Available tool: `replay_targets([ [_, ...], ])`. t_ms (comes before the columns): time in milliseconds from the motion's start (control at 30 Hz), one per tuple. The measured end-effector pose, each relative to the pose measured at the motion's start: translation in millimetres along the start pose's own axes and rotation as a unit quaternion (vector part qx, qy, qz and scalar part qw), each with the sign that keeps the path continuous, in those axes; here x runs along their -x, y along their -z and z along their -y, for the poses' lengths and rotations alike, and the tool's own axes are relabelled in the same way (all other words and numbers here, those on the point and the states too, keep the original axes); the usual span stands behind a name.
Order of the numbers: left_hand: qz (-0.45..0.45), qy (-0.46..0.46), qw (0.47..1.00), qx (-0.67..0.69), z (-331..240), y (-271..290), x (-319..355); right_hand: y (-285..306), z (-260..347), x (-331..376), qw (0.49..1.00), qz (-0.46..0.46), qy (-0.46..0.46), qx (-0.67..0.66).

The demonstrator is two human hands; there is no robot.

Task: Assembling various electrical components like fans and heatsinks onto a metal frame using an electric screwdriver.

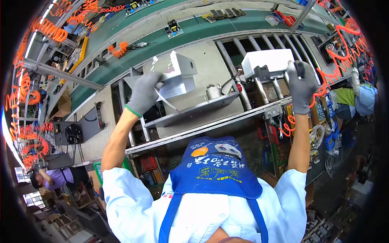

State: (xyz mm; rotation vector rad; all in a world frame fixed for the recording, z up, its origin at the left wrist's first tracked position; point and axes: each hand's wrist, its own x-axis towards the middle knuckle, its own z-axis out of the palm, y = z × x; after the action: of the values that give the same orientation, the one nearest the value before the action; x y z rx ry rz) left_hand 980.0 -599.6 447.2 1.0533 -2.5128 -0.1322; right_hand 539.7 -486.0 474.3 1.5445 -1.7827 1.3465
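We see both of our hands gloved in grey and raised over the bench, well apart from each other. Our left hand (pixel 144 94), left of centre in the frame, is closed on the edge of a bent metal bracket (pixel 178 79), a silvery folded piece with a round hole in its upright flap. The bracket sits just to the right of that hand and tilts up toward the top of the frame, over a grey tray (pixel 194 107) that holds a coiled part (pixel 212 91) and some wires.

Our right hand (pixel 302 86), in the upper right, is clamped on a dark handle at the right end of a white box (pixel 267 61). The box's long axis runs left to right, so it stretches from that hand back toward the centre, its left end near the tray's right corner. The bracket is nearer the left hand, the box nearer the right.

Beyond them a green conveyor (pixel 194 30) curves across the top, with orange coiled hoses (pixel 340 60) at both sides.
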Motion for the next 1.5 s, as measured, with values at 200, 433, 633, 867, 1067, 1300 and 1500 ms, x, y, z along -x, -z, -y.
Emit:
replay_targets([
  [200,0.136,0.059,0.989,0.017,64,-71,-31,-143,-28,-11,0.986,0.161,-0.040,-0.021],
  [433,0.335,0.137,0.923,0.129,114,-127,-49,-309,-63,20,0.912,0.398,-0.093,-0.032],
  [633,0.445,0.128,0.864,0.198,150,-173,-72,-437,-93,50,0.785,0.598,-0.150,-0.052],
  [867,0.464,0.247,0.807,0.268,221,-231,-91,-541,-95,99,0.735,0.648,-0.194,-0.052],
  [1067,0.457,0.286,0.819,0.194,267,-303,-93,-574,-113,123,0.696,0.685,-0.217,-0.004],
  [1300,0.193,0.633,0.576,0.480,326,-333,-76,-540,-112,124,0.742,0.642,-0.192,-0.022],
  [1500,0.235,0.581,0.737,0.253,316,-317,-74,-506,-92,122,0.793,0.579,-0.183,-0.057],
])
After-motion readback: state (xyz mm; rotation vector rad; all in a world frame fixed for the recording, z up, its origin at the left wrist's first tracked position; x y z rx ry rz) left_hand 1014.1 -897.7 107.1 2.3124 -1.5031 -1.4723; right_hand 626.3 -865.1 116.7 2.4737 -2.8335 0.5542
